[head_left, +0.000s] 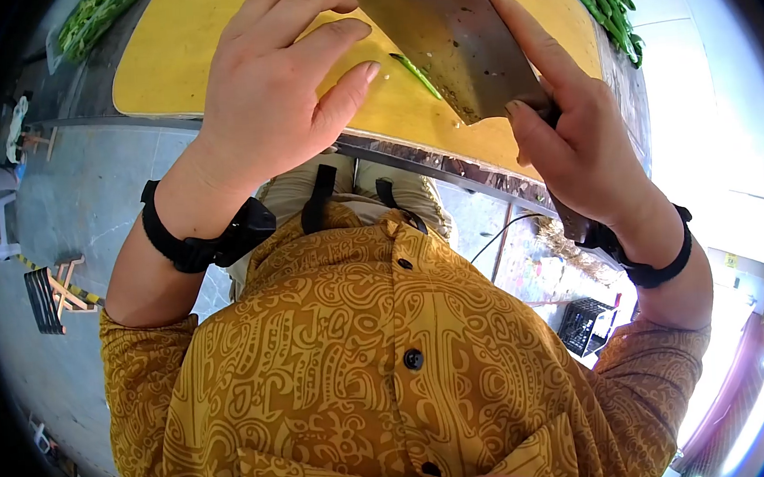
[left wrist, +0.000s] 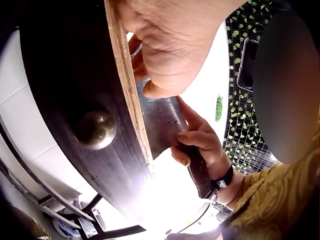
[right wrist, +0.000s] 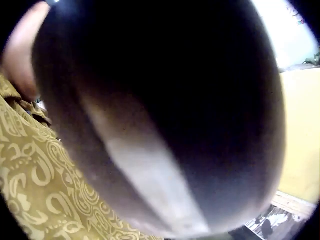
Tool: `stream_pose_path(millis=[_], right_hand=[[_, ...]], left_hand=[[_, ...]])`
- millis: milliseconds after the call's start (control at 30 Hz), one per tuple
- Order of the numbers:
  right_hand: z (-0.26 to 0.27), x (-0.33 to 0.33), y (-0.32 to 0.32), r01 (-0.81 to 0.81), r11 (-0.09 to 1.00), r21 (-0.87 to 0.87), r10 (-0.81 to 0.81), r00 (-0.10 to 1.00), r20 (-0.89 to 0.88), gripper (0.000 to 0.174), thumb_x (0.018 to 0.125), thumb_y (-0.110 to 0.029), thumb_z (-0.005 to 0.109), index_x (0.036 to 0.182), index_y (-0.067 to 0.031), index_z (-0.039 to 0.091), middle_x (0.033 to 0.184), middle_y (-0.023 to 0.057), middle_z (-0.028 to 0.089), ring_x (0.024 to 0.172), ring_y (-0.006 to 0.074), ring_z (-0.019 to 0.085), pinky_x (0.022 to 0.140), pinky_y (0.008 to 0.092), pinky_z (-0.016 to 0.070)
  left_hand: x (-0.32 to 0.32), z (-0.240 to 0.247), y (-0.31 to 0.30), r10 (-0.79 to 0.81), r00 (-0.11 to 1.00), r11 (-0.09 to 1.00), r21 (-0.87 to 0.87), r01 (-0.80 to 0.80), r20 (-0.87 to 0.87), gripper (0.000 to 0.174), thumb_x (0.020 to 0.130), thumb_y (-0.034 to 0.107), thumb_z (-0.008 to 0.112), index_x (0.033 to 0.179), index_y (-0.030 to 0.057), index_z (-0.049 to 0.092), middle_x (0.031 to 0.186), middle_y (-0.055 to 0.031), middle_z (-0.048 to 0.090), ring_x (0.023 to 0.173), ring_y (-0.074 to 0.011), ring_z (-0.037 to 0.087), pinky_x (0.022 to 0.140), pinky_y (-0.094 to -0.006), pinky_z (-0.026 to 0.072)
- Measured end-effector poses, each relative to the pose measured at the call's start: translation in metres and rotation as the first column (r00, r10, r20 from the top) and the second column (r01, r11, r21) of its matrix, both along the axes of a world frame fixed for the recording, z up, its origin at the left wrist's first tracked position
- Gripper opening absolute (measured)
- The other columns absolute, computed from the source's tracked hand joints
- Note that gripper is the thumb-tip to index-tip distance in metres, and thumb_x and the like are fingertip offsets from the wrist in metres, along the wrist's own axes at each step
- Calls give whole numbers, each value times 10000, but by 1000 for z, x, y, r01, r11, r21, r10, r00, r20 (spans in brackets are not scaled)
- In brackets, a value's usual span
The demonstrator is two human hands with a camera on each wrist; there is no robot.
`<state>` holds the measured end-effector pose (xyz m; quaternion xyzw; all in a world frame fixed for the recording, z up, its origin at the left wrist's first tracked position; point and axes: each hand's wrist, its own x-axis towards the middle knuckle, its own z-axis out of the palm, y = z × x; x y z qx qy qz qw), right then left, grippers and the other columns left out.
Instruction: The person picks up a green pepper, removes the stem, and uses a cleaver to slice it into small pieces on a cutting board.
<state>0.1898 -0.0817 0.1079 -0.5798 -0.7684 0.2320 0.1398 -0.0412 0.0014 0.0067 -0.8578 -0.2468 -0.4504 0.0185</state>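
Note:
My right hand (head_left: 581, 126) grips the dark handle of a broad cleaver (head_left: 453, 37), index finger laid along the blade. The blade is tilted above a yellow board (head_left: 170, 68). My left hand (head_left: 289, 82) hovers at the blade's left side, fingers loosely bent and thumb apart; some of its fingertips are hard to see. A thin green pepper piece (head_left: 416, 75) lies on the board between thumb and blade. The left wrist view has the left hand (left wrist: 175, 45) over the board edge, with the cleaver (left wrist: 162, 122) and right hand (left wrist: 210, 147) beyond.
Cut green pieces (head_left: 93, 24) lie at the far left, and whole green peppers (head_left: 604, 2) are heaped at the far right. A folding stool (head_left: 58, 298) and a black crate (head_left: 587, 324) stand on the floor. A dark, blurred shape fills most of the right wrist view.

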Motion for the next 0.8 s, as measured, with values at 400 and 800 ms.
stream_pose_path(millis=[400,800], right_hand=[[0,-1,4,-20,1000,-16,21,998,51,697,875,16,449,1530,-135,264,734,63,631,555,89,563,560,258,469],[5,-13,7,-70,997,14,67,984,162,716,828,61,460,1508,-86,293,680,69,576,543,111,513,574,253,433]], left_hand=[[-1,-4,1,3,1000,1000,-3,-3,20,245,736,103,740,960,21,684,1087,-109,636,1011,-310,585,842,-389,490],[-3,0,-1,36,998,999,-13,-35,59,256,711,69,724,960,22,692,1076,-109,646,1013,-303,592,853,-382,477]])
